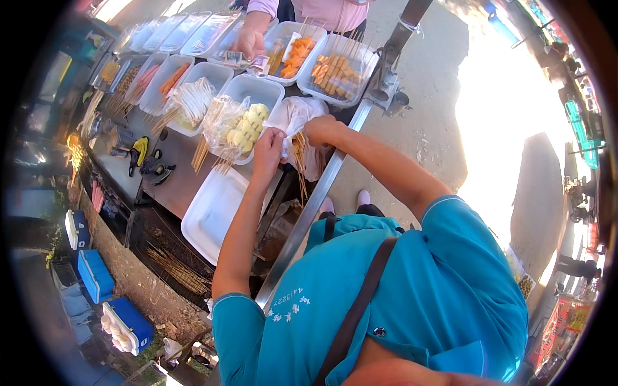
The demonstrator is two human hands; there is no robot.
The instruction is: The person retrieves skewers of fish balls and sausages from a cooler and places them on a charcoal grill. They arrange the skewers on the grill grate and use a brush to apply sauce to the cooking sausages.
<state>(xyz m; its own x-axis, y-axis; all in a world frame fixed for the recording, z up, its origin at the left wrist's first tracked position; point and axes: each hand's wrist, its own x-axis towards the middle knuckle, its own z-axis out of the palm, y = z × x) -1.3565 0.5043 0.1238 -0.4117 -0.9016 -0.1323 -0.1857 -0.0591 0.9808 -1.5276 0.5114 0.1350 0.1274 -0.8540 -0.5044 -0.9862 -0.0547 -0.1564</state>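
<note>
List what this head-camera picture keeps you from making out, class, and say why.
Contents of the plastic bag: head view, hidden by its crumpled, cloudy film.
Fingertips of the right hand: head view, hidden behind that hand.
Head of the person in pink: head view, cut off by the top edge.

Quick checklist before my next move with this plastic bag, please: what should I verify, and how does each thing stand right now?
1. Left hand on the plastic bag: ok, fingers pinched at its edge.
2. Right hand gripping the bag: cannot tell; it is curled at the bag, its fingertips hidden.
3. Skewers fully covered by the bag: not ok, stick ends reach down below it.
4. Bag tied shut: cannot tell, the hands hide part of it.
5. Other person's hand away from the bag: ok, it is over the far trays, holding what look like banknotes.
</note>
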